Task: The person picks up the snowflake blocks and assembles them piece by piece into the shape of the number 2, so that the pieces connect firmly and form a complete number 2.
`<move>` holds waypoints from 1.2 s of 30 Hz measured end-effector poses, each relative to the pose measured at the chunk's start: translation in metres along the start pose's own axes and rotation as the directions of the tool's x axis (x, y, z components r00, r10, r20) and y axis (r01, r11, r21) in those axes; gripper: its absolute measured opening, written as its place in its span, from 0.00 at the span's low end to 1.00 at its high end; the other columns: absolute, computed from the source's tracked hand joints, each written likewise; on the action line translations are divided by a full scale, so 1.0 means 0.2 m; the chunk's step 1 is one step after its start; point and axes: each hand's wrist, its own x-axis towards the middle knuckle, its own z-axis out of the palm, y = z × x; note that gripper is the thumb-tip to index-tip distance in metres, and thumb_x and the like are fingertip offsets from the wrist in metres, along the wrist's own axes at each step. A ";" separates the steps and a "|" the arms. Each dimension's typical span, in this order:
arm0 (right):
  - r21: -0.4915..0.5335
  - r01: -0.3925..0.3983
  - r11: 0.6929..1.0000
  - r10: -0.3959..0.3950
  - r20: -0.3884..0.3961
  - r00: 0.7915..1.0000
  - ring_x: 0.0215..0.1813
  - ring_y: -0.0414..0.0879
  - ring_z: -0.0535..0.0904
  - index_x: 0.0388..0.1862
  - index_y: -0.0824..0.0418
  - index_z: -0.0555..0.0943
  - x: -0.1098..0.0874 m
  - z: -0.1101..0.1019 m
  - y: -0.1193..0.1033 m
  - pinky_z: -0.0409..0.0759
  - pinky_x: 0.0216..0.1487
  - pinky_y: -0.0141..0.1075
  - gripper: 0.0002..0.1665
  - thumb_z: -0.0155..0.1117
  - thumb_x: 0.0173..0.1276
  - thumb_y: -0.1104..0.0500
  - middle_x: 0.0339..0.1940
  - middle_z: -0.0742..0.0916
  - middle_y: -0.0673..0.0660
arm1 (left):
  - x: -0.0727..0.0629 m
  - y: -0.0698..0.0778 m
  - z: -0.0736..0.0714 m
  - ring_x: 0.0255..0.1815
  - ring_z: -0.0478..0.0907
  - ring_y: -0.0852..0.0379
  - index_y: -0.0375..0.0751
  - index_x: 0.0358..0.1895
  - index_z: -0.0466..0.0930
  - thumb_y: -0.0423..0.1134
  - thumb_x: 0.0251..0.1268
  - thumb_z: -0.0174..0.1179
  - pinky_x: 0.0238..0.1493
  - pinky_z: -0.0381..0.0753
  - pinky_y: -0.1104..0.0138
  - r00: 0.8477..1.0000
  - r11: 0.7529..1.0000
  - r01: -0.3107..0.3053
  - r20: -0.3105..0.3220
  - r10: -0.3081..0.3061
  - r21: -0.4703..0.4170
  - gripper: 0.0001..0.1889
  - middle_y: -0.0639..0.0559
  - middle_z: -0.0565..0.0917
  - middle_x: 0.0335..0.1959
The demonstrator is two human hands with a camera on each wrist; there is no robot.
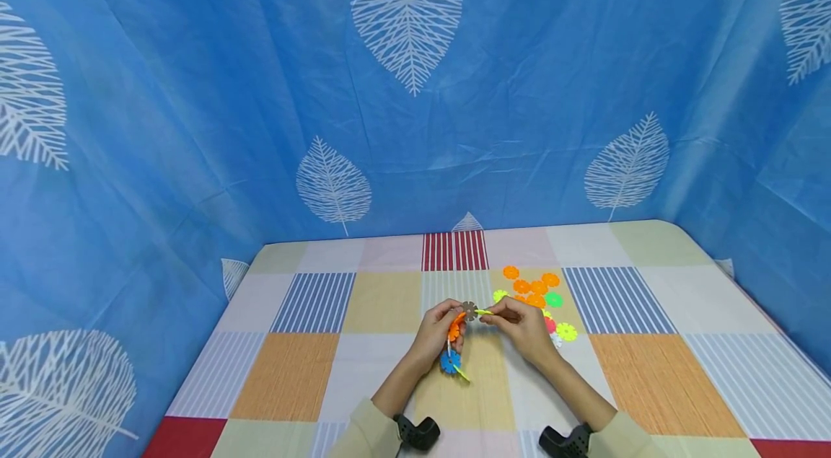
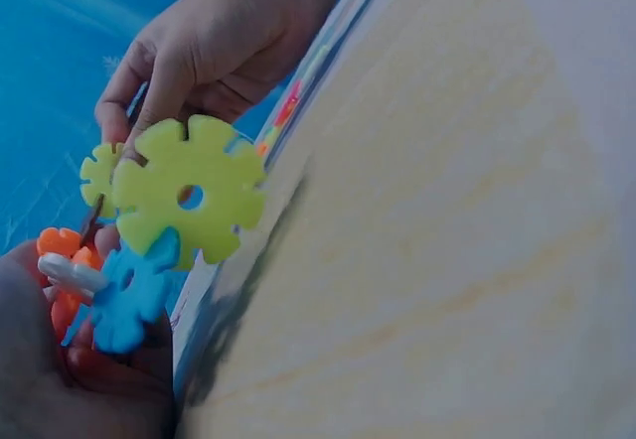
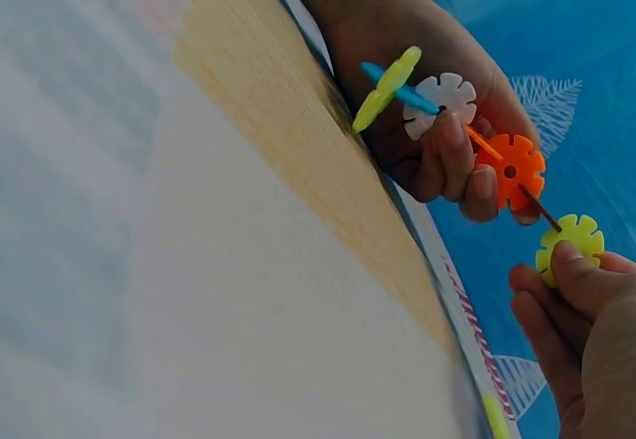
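Chain of notched discs [image 1: 454,332] sits at the lower centre of the head view, raised between the two hands, over a patchwork cloth [image 1: 376,299]. Its pieces look like thin, moulded plastic: each should be very light, fairly stiff and smooth enough to slide a little under dry fingertips. Breakage seems unlikely from a gentle pinch; the weaker places are probably the slotted joints, which could twist or pop apart if the chain is bent sideways.

Toward the upper middle of the right wrist view, the left hand [image 3: 417,72] has its fingers curled around the middle of the chain, by the orange disc [image 3: 524,164] and near the white disc [image 3: 455,94]. That seems a sound hold, close to the joints, leaving the blue disc [image 2: 129,310] and the yellow end disc [image 2: 159,196] sticking out freely.

At the lower right of that same view, the right hand [image 3: 601,330] pinches the small yellow disc [image 3: 578,235] between thumb and fingers. It touches the edge-on brown disc [image 3: 542,211]; whether their slots are fully seated, I cannot tell. Best grip: flat faces near the rim, notch left uncovered, pushing in line with the slot.

Loose discs [image 1: 537,288] lie right of centre in the head view.
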 end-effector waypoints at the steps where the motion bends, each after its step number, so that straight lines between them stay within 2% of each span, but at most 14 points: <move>1: -0.025 0.005 1.000 -0.005 -0.002 1.000 0.31 0.50 0.84 0.29 0.66 0.80 0.00 0.00 0.01 0.81 0.34 0.33 0.08 0.63 0.55 0.77 0.28 0.86 0.61 | 0.00 0.01 0.00 0.10 0.68 0.64 0.19 0.42 0.66 0.32 0.71 0.44 0.13 0.72 0.74 1.000 1.000 -0.003 0.009 0.003 0.014 0.12 0.52 0.71 0.18; 4: -0.124 0.041 0.991 -0.041 0.001 0.999 0.31 0.43 0.84 0.27 0.61 0.81 0.00 0.00 0.04 0.81 0.34 0.30 0.08 0.66 0.53 0.74 0.28 0.86 0.55 | 0.00 0.01 -0.01 0.09 0.65 0.63 0.18 0.40 0.67 0.31 0.71 0.44 0.11 0.69 0.74 1.000 0.999 -0.017 0.027 0.016 0.051 0.13 0.50 0.70 0.17; 7: -0.213 0.084 0.974 -0.085 0.000 0.996 0.31 0.40 0.83 0.26 0.59 0.81 0.00 0.01 0.05 0.81 0.33 0.29 0.09 0.69 0.51 0.71 0.27 0.86 0.51 | 0.02 -0.02 -0.02 0.08 0.64 0.62 0.18 0.39 0.69 0.31 0.71 0.44 0.11 0.68 0.73 1.000 0.997 0.011 0.025 -0.013 0.083 0.13 0.49 0.69 0.17; 11: -0.237 0.105 0.966 -0.103 0.021 0.994 0.31 0.42 0.83 0.27 0.59 0.82 0.01 0.00 0.05 0.81 0.33 0.30 0.07 0.69 0.52 0.69 0.27 0.86 0.52 | 0.04 -0.08 -0.03 0.08 0.66 0.62 0.19 0.40 0.68 0.33 0.71 0.45 0.10 0.70 0.73 1.000 0.999 0.030 0.000 -0.030 0.041 0.14 0.50 0.70 0.17; 15: -0.305 0.096 0.948 -0.077 0.072 0.994 0.34 0.44 0.82 0.40 0.58 0.83 0.03 -0.05 0.06 0.81 0.35 0.34 0.13 0.71 0.53 0.64 0.32 0.86 0.50 | 0.04 -0.10 -0.02 0.08 0.68 0.63 0.21 0.39 0.66 0.36 0.71 0.46 0.10 0.71 0.73 0.997 0.998 0.043 -0.063 -0.046 -0.038 0.14 0.51 0.71 0.17; 18: -0.392 0.059 0.918 -0.044 0.047 0.998 0.38 0.47 0.77 0.49 0.58 0.81 0.05 -0.10 0.08 0.77 0.37 0.40 0.22 0.71 0.54 0.62 0.35 0.84 0.50 | 0.05 -0.11 -0.02 0.07 0.68 0.63 0.25 0.36 0.67 0.36 0.70 0.47 0.10 0.70 0.74 0.992 0.996 0.034 -0.117 -0.044 -0.085 0.13 0.50 0.72 0.16; 20: -0.474 0.017 0.880 -0.018 0.003 1.000 0.39 0.48 0.73 0.51 0.59 0.80 0.06 -0.13 0.11 0.73 0.38 0.42 0.23 0.71 0.54 0.61 0.35 0.83 0.52 | 0.05 -0.11 -0.02 0.07 0.68 0.63 0.27 0.35 0.67 0.36 0.69 0.47 0.09 0.70 0.74 0.990 0.994 0.024 -0.137 -0.038 -0.103 0.11 0.49 0.72 0.16; 22: -0.568 -0.012 0.823 0.002 -0.018 1.000 0.39 0.49 0.70 0.50 0.62 0.81 0.07 -0.15 0.14 0.69 0.37 0.42 0.23 0.71 0.54 0.60 0.36 0.81 0.56 | 0.05 -0.11 -0.02 0.07 0.68 0.63 0.27 0.35 0.67 0.36 0.68 0.48 0.09 0.70 0.74 0.989 0.994 0.020 -0.147 -0.035 -0.106 0.12 0.50 0.72 0.16; 25: -0.710 -0.036 0.704 0.047 -0.004 0.999 0.38 0.52 0.67 0.47 0.62 0.83 0.08 -0.16 0.18 0.65 0.36 0.43 0.21 0.71 0.54 0.56 0.38 0.78 0.60 | 0.05 -0.11 -0.02 0.06 0.68 0.63 0.24 0.36 0.66 0.37 0.68 0.50 0.08 0.69 0.74 0.987 0.995 0.020 -0.157 -0.036 -0.098 0.13 0.50 0.71 0.16; 27: -0.764 -0.047 0.643 0.077 0.004 0.997 0.38 0.54 0.67 0.44 0.61 0.85 0.09 -0.17 0.19 0.65 0.35 0.44 0.19 0.71 0.54 0.54 0.39 0.78 0.62 | 0.05 -0.11 -0.02 0.06 0.68 0.63 0.23 0.37 0.66 0.37 0.68 0.50 0.08 0.69 0.73 0.986 0.996 0.028 -0.160 -0.042 -0.090 0.14 0.51 0.71 0.16; 29: -0.786 -0.068 0.615 0.101 -0.007 0.995 0.38 0.55 0.67 0.41 0.61 0.85 0.10 -0.16 0.20 0.65 0.35 0.45 0.18 0.72 0.53 0.53 0.39 0.78 0.62 | 0.05 -0.11 -0.02 0.06 0.67 0.63 0.22 0.37 0.65 0.37 0.68 0.50 0.08 0.69 0.73 0.986 0.996 0.035 -0.159 -0.048 -0.082 0.15 0.50 0.70 0.16; 32: -0.750 -0.123 0.650 0.135 -0.046 0.990 0.37 0.53 0.68 0.39 0.61 0.84 0.11 -0.16 0.19 0.67 0.35 0.43 0.17 0.74 0.51 0.56 0.35 0.80 0.59 | 0.04 -0.09 -0.01 0.07 0.66 0.63 0.21 0.38 0.65 0.37 0.69 0.49 0.09 0.69 0.73 0.987 0.996 0.043 -0.154 -0.054 -0.074 0.16 0.50 0.70 0.16; 34: -0.692 -0.168 0.702 0.136 -0.102 0.985 0.33 0.50 0.70 0.37 0.62 0.81 0.11 -0.15 0.18 0.69 0.34 0.39 0.14 0.73 0.52 0.58 0.31 0.81 0.56 | 0.03 -0.06 -0.01 0.07 0.66 0.63 0.20 0.38 0.65 0.36 0.70 0.48 0.09 0.69 0.73 0.988 0.997 0.046 -0.145 -0.054 -0.061 0.15 0.50 0.70 0.16; 36: -0.594 -0.215 0.775 0.135 -0.176 0.975 0.29 0.46 0.73 0.35 0.62 0.79 0.10 -0.13 0.16 0.73 0.31 0.33 0.13 0.72 0.53 0.61 0.26 0.81 0.54 | 0.03 -0.06 -0.01 0.08 0.66 0.63 0.20 0.38 0.65 0.36 0.70 0.47 0.10 0.70 0.73 0.990 0.998 0.047 -0.132 -0.053 -0.050 0.15 0.49 0.70 0.16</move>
